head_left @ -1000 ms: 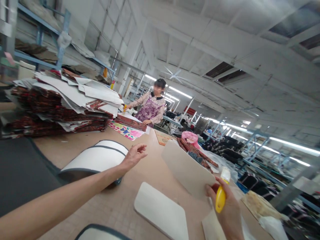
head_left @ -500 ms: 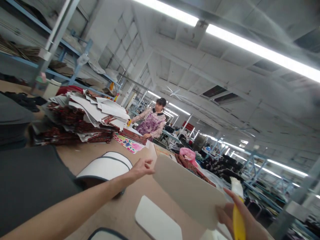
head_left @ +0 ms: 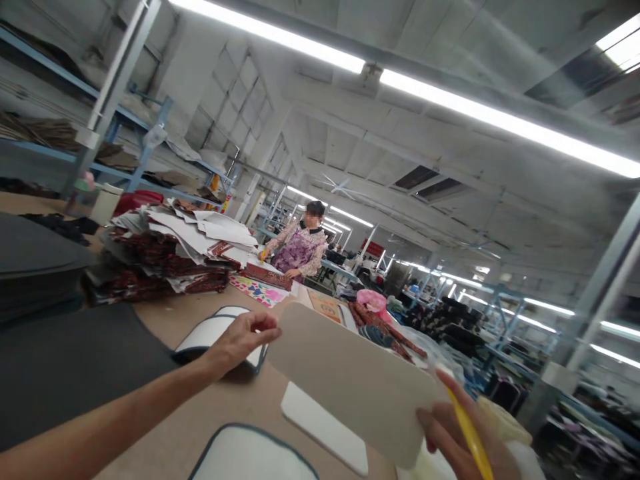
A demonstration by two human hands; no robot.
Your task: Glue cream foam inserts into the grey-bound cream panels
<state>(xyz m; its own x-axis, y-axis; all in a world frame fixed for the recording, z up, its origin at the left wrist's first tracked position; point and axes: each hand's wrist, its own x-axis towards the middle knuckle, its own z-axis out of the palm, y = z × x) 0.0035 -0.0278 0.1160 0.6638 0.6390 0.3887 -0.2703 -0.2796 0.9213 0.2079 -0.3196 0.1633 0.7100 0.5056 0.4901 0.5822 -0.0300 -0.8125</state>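
A beige flat panel with rounded corners [head_left: 350,377] is held up, slanting, above the table. My left hand [head_left: 245,341] pinches its upper left corner between thumb and fingers. My right hand [head_left: 457,427] grips the panel's right end, and a brush's yellow handle [head_left: 471,435] lies across that same hand; the bristles are not in sight. Partly beneath the panel, a white rounded piece [head_left: 323,427] rests on the table. Nearer me is a white piece with dark edging [head_left: 255,459]. Behind my left wrist stands a curved white piece with dark trim [head_left: 213,332].
Dark grey sheets [head_left: 75,367] cover the table's left side. Beyond them rises a tall pile of white and red-patterned pieces [head_left: 175,250]. A co-worker [head_left: 300,250] stands at the far end. Pink plastic [head_left: 371,301] and patterned cloth [head_left: 400,340] lie along the right edge.
The view has shifted. Both hands and the panel sit further left in the picture, with the panel now over part of the white piece. The brush's white bristles have gone from sight.
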